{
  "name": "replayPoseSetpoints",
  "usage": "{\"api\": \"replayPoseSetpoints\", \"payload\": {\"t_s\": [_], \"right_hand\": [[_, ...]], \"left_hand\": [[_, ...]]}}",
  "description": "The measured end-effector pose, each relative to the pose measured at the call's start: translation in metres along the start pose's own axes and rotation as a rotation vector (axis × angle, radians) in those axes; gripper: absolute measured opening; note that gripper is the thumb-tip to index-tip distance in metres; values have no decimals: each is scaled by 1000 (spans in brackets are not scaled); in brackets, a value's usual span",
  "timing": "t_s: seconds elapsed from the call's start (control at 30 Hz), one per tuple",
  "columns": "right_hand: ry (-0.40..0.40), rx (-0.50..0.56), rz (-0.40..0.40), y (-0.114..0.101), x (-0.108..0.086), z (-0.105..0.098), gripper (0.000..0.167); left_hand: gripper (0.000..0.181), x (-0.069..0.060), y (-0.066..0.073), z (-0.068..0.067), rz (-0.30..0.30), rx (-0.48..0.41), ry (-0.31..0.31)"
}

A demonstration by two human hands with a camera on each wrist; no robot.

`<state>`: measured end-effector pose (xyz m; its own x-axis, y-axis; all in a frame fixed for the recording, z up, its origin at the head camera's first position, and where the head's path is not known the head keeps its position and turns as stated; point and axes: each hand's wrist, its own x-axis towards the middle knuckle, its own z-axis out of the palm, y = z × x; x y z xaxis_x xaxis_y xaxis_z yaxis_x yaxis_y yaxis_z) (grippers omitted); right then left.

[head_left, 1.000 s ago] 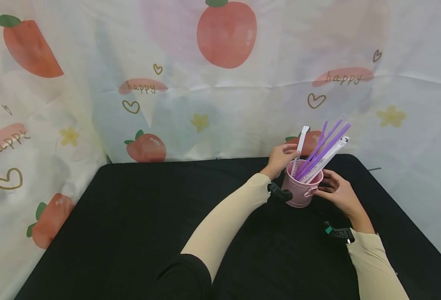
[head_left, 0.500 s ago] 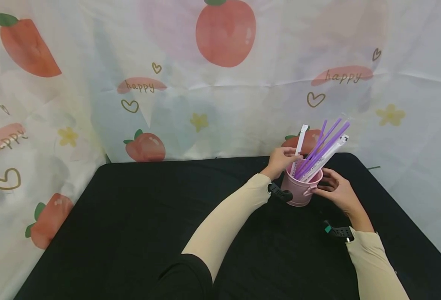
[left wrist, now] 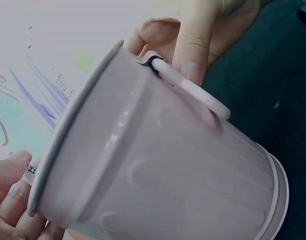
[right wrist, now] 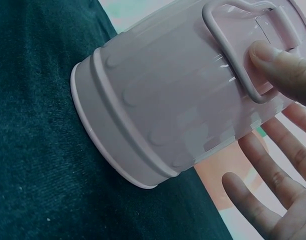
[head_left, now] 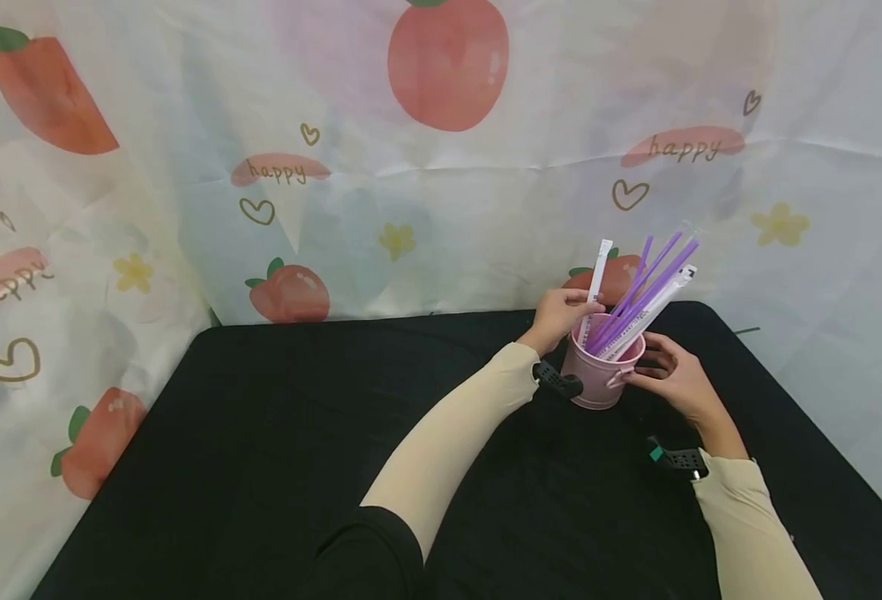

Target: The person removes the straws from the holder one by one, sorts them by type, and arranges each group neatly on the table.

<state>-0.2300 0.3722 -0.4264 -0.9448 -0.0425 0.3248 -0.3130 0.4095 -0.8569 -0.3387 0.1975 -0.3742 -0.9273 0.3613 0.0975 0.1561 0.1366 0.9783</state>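
A small pink bucket [head_left: 594, 379] with a side handle stands near the table's back right. Purple straws [head_left: 636, 292] and white-wrapped straws [head_left: 654, 308] lean to the right inside it. At the bucket's left rim, my left hand [head_left: 558, 318] pinches one white-wrapped straw [head_left: 599, 271], whose lower end is in the bucket. In the left wrist view, left fingers [left wrist: 10, 172] hold its printed wrapper. My right hand [head_left: 677, 379] holds the bucket from the right. The right wrist view shows its thumb [right wrist: 273, 57] pressing the wall by the handle loop [right wrist: 233, 65], other fingers spread around the far side.
A black cloth covers the table [head_left: 298, 433]. Behind and to the left hangs a fruit-print curtain [head_left: 448, 217], close to the table's back edge and the straw tops. Both wrists wear dark straps with cameras.
The white-wrapped straw in my left hand has risen very slightly relative to the bucket. My right hand keeps its hold on the bucket. The head view has shifted a little.
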Motion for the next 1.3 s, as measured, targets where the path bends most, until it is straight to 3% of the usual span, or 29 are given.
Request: {"api": "replayPoseSetpoints", "payload": {"t_s": [0.27, 0.47, 0.7, 1.0, 1.3], "right_hand": [[6, 0, -7, 0, 3, -3, 58], [1, 45, -8, 1, 2, -4, 58], [-4, 21, -4, 2, 1, -4, 58], [0, 26, -10, 1, 0, -4, 60], [-12, 16, -2, 2, 1, -1, 59]], "left_hand": [[25, 2, 4, -2, 17, -79, -30], [24, 3, 5, -2, 23, -112, -4], [24, 2, 5, -4, 24, -251, -11], [26, 0, 9, -7, 66, -310, 9], [28, -3, 12, -13, 61, -329, 25]]}}
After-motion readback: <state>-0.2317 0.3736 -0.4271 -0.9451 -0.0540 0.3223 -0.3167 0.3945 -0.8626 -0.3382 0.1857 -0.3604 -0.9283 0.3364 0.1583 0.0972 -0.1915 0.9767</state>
